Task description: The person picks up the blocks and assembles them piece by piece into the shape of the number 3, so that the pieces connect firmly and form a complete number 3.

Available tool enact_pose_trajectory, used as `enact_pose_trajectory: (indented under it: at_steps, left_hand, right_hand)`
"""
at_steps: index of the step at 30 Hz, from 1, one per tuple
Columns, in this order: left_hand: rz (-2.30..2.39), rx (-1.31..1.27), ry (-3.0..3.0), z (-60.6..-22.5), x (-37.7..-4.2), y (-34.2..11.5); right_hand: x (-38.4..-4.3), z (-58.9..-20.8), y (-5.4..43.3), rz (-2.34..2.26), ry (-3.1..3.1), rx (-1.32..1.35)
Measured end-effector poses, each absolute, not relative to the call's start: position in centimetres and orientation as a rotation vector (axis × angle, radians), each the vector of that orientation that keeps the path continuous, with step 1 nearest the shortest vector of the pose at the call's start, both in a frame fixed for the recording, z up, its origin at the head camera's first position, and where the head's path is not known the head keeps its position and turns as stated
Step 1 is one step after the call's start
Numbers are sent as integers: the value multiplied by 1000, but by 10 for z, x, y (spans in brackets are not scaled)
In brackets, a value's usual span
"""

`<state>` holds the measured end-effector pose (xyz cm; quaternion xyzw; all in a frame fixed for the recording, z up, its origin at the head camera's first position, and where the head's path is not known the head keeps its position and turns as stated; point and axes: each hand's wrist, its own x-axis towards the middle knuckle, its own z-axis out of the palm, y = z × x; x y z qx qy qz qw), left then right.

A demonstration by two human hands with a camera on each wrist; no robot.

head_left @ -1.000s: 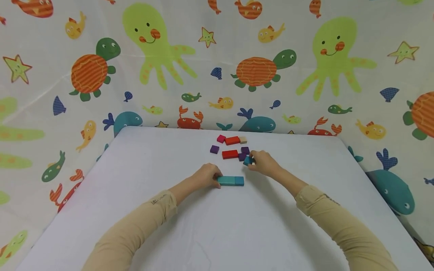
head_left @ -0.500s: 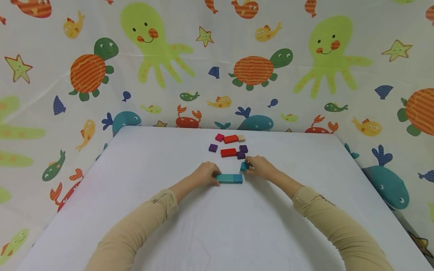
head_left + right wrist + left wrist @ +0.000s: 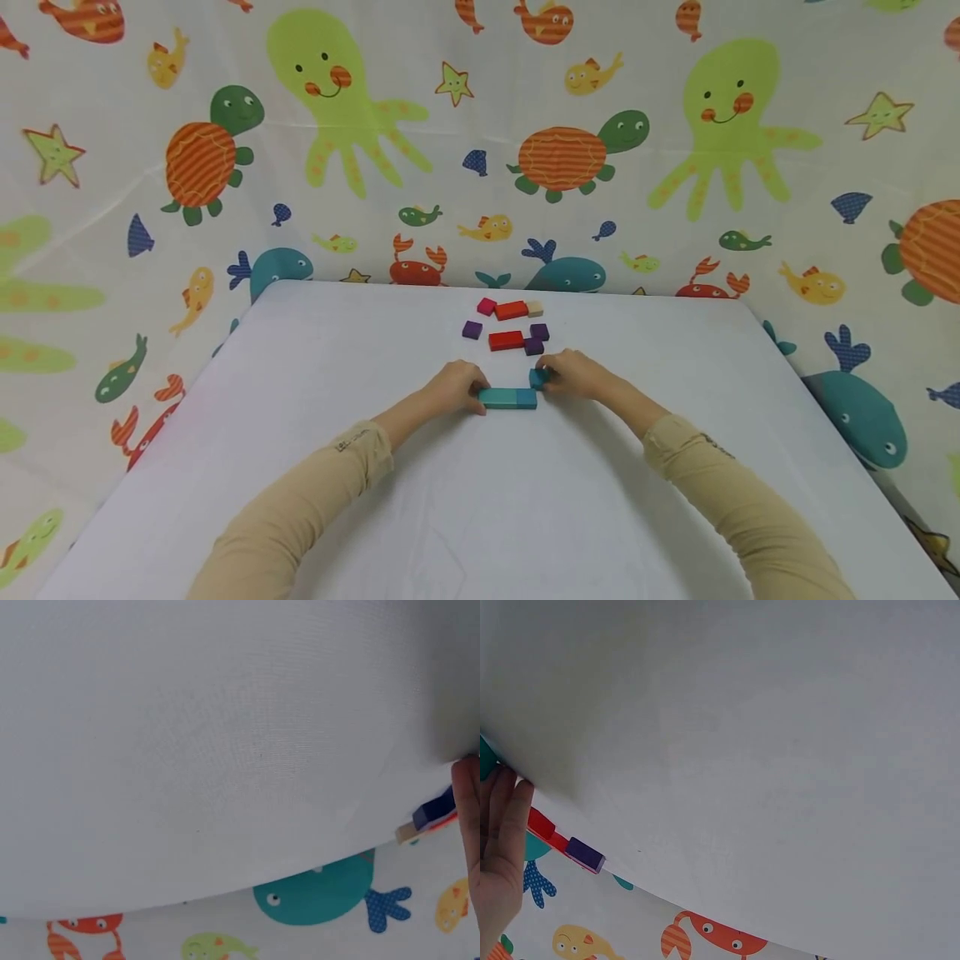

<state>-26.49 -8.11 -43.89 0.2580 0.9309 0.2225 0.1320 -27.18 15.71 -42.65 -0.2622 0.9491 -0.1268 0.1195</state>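
A long teal block [image 3: 498,398] lies on the white table, with a short blue block [image 3: 527,399] against its right end. My left hand [image 3: 456,387] grips the teal block's left end between thumb and fingers; in the left wrist view only part of that hand [image 3: 502,840] shows, at the left edge. Between the thumb and fingers of my right hand [image 3: 573,375] is a small blue block [image 3: 537,378], just behind the right end of the row. The right wrist view catches only a finger of this hand, and the held block is hidden there.
Behind the hands lie a red block [image 3: 506,340] and purple blocks [image 3: 472,330]. Farther back sit a pink block [image 3: 487,307], another red block [image 3: 512,310] and a cream block [image 3: 535,308]. A sea-animal cloth [image 3: 562,158] hangs past the table's far edge.
My right hand has carried the small blue block toward me and slightly left, from beside the purple blocks to near the row's right end. My left hand has stayed on the teal block.
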Motion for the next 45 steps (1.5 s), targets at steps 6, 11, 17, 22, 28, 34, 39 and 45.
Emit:
enact_pose_trajectory:
  at_steps: [6,11,17,22,28,34,39,45]
  left_hand:
    - [646,746,2698,-441,-267,-81]
    - [642,738,2703,-441,-268,-82]
    - [647,766,2696,-443,-268,-81]
    - [645,764,2685,-443,-267,-80]
    - [644,750,2694,-441,-267,-82]
    - [642,742,2693,-440,-268,-83]
    - [649,761,2693,-440,-269,-83]
    - [657,761,2693,-441,-269,-83]
  right_hand:
    - [-278,-425,156,-385,2723,-750]
    - [-279,-426,156,-392,2724,-767]
    - [-277,-429,159,-405,2736,-752]
    - [-277,-429,160,-442,2708,-726]
    - [-281,-428,158,-440,2699,-746]
    - [-282,-426,156,-434,2691,-740]
    - [-283,-427,156,-438,2704,-706]
    - [-282,-428,155,-406,2724,-693]
